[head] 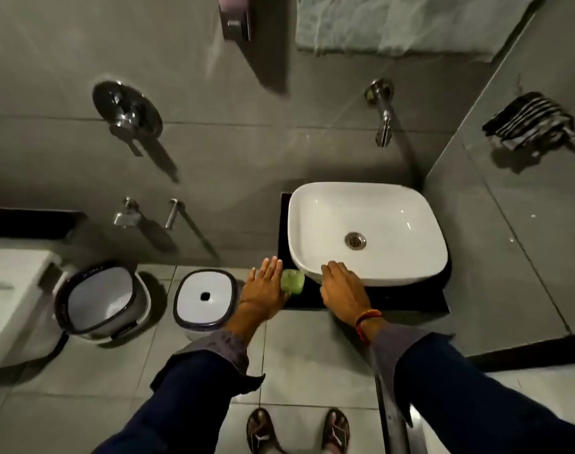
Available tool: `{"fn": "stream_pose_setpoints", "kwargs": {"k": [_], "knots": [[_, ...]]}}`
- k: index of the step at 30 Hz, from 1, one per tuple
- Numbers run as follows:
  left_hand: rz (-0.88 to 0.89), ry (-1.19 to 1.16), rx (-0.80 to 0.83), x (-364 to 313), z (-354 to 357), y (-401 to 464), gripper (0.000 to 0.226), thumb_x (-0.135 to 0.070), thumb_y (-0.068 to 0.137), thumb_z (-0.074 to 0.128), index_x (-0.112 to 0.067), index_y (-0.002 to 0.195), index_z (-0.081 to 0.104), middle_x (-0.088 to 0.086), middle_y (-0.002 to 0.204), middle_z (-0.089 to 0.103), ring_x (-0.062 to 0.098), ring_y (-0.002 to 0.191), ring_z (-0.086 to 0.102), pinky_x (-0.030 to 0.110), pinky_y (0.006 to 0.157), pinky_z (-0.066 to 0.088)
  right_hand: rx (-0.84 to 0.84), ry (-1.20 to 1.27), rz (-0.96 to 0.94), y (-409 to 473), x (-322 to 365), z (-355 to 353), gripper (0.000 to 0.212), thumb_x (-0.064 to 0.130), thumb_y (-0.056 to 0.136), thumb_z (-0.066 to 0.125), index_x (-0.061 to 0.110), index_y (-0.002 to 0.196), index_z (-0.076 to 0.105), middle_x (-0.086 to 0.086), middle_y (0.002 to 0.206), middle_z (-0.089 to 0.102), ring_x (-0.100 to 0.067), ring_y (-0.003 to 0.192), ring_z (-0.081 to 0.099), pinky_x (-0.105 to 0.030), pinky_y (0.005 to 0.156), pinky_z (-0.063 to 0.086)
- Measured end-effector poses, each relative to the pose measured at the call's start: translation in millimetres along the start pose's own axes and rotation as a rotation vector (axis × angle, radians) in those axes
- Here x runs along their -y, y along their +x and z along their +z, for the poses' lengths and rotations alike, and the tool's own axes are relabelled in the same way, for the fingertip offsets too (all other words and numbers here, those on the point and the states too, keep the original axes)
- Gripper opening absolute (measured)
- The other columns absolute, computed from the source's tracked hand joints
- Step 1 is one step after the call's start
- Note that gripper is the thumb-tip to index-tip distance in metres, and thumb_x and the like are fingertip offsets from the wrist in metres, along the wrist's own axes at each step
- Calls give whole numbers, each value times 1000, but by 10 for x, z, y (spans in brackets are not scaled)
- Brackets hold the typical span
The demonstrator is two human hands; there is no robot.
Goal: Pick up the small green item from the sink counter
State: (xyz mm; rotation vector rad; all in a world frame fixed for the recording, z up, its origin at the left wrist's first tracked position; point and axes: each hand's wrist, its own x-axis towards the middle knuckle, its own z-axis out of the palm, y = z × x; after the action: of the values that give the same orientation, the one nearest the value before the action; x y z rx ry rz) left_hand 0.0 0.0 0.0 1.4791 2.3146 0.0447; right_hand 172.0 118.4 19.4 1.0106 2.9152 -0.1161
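We stood over the basin corner, looking down. The left hand (265, 285) lay flat, fingers straight and close together, its thumb side touching the green soap bar (293, 281). The soap sat on the dark surface (407, 301) just left of the white basin (368, 231), at the front-left corner, between the two hands. The right hand (343, 285) rested palm-down with its fingers bent over the basin's near rim; they held nothing that we could make out. A red thread band (367, 319) circled that wrist.

We judged the step in hand to be handling the soap beside the basin, with the right hand bracing on the rim. The soap was touched but not gripped. A next move would call for the left fingers to curl round the bar or slide it along the surface; it looked slick, so a firm side grip seemed wise, and the edge of the surface was near.

Round about: a wall spout (382, 113) above the basin, a mixer handle (127, 117) on the tiles to the left, a lidded bin (205, 296) just beside the left hand, an open bucket (102, 299) further left, and a striped cloth (525, 119) on a holder on the right wall. Sandalled feet (297, 430) showed on the floor tiles below.
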Motion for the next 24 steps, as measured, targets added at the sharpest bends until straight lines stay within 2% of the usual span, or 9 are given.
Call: {"fn": "stream_pose_setpoints", "kwargs": {"k": [3,6,10,14,17,21,24], "knots": [[-13,-23,70,-55,271,-29,88,-51,102,47,-12,165,-1,6,174,-4,25,161,1,49,129,10,154,35,125,-197,-85,351,48,16,98,46,3,144,46,-14,145,53,-31,138,48,-39,116,42],[-19,-68,50,-103,518,-24,87,-49,102,46,-13,164,-4,4,174,-6,25,161,1,48,129,14,208,79,255,-341,-224,617,53,16,100,46,3,151,38,-14,156,44,-28,148,39,-36,121,37],[-11,-121,-27,-17,691,49,87,-43,102,49,-15,165,-4,2,174,-6,24,162,0,48,130,16,193,69,287,-239,-407,816,53,20,104,43,6,155,33,-12,161,39,-25,154,31,-36,127,28],[-20,-153,-66,43,778,101,85,-44,102,47,-15,165,-3,1,174,-6,22,161,-1,45,130,12,188,37,314,-122,-431,969,47,25,105,46,9,149,41,-11,151,50,-27,146,41,-39,119,34],[-25,-138,-81,63,812,110,84,-46,102,45,-15,165,-3,0,174,-6,22,162,-1,45,130,12,176,16,358,-60,-407,1046,40,19,102,49,8,141,48,-12,140,56,-31,135,48,-42,110,43],[-38,-144,-95,56,850,112,84,-46,103,44,-15,165,-2,1,174,-4,20,161,0,45,131,12,159,-17,352,-23,-408,1096,30,12,100,50,10,129,56,-11,126,62,-33,124,53,-43,101,43],[-38,-138,-95,55,861,127,83,-46,103,43,-15,165,-4,1,174,-4,21,161,0,45,131,12,123,71,348,-55,-454,1105,29,18,99,53,9,126,59,-12,124,63,-33,122,54,-44,100,42]]}}
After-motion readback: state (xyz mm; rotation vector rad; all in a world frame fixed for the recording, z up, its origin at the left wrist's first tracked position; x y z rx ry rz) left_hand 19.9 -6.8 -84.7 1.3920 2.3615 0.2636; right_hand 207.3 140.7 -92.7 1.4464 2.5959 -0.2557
